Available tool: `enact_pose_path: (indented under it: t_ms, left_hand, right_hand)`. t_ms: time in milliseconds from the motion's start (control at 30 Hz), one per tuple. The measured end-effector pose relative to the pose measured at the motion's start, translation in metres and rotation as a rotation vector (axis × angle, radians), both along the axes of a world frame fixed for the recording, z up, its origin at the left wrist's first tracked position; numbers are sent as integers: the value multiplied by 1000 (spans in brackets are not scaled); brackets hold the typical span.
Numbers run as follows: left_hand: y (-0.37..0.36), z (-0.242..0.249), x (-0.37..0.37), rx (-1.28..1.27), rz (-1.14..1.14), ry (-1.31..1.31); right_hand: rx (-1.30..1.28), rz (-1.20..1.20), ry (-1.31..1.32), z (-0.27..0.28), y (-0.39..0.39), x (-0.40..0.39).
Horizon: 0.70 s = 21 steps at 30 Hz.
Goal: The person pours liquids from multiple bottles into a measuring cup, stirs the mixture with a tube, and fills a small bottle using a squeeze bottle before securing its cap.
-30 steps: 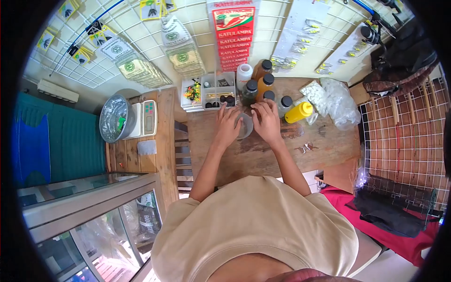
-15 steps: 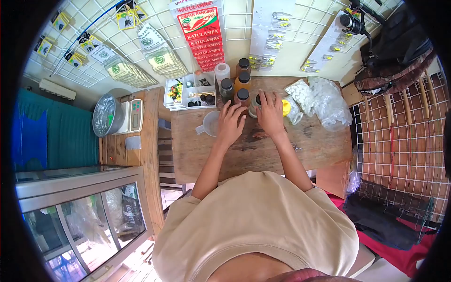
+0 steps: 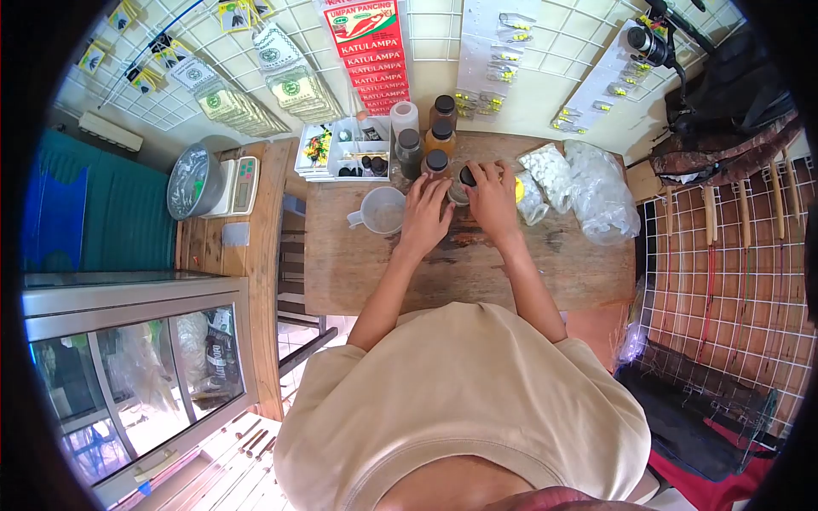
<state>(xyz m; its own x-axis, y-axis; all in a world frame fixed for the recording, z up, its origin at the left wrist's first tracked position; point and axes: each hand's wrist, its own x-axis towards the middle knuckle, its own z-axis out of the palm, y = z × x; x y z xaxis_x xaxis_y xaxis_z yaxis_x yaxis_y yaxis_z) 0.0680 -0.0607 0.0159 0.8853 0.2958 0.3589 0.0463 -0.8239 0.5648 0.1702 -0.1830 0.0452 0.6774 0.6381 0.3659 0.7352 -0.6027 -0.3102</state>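
My left hand (image 3: pixel 426 218) has its fingers stretched forward and apart, with the fingertips right at the lower front of a black-capped bottle (image 3: pixel 436 163). My right hand (image 3: pixel 494 204) curls its fingers over a small clear jar (image 3: pixel 458 197), with the fingertips at its black lid (image 3: pixel 468 176). Part of that jar is hidden by the fingers. Left of my left hand stands a clear plastic measuring cup (image 3: pixel 382 210). Behind the hands are a dark bottle (image 3: pixel 409 157), an amber bottle (image 3: pixel 440 143) and a white bottle (image 3: pixel 404 119). A yellow item (image 3: pixel 519 191) shows beside my right hand.
A wooden table (image 3: pixel 358 277) carries a white compartment tray (image 3: pixel 345 177) at the back left and plastic bags (image 3: pixel 601 200) at the right. On a side bench are a kitchen scale (image 3: pixel 244 185) and a metal bowl (image 3: pixel 194 180). Fishing tackle hangs on the wall grid.
The view has shifted slightly. My left hand has moved a little right, closer to my right hand, and the measuring cup shows more fully. My right hand stays at the small jar.
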Motion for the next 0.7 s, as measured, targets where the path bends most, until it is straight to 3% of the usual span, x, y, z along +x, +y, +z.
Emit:
enact_pose_path:
  t_ms: [500, 700]
  left_hand:
    - [-4, 8, 2, 36, -23, -21]
    - [-13, 2, 0, 35, -31, -15]
  right_hand:
    - [-27, -24, -98, 3, -15, -3]
    - [-42, -180, -132, 0, -29, -1]
